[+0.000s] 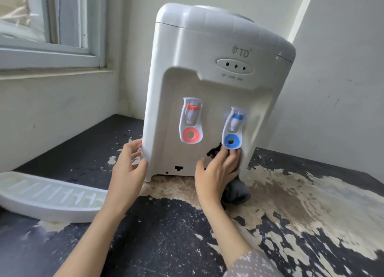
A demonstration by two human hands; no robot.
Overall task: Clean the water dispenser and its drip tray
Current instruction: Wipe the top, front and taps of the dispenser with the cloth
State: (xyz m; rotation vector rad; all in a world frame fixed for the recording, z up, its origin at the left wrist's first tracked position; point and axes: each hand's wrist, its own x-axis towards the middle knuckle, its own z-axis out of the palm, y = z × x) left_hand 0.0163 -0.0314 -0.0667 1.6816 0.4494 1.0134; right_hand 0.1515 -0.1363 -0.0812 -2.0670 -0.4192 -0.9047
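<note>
The right hand [218,168] presses a dark grey cloth [236,190] flat against the lower front of the dispenser [207,68], just under the blue tap [233,129]. Its fingers are spread and nearly straight, so the grip is wide, with the cloth trapped beneath the palm and fingers and not pinched. Part of the cloth hangs down below the hand to the bench [166,235], and a dark corner of it pokes out to the left of the fingertips.

The left hand [127,168] steadies the dispenser at its lower left front edge. The fingers lie loosely along the side and the thumb rests on the front corner, a relaxed, wide grip that braces the casing without clasping it.

The dispenser is white and stands upright on the bench, in the corner where two pale walls meet. On its recessed front the red tap [191,121] sits left of the blue tap. Above them is an oval panel with three small dark lights and a logo.

The drip tray [49,195] is off the dispenser. It lies on the bench well to the left of it, white, with a slotted top.

The bench is dark, with large pale patches where the surface has worn or peeled, mostly in front of and right of the dispenser. A window [47,23] is up to the left of the dispenser.
</note>
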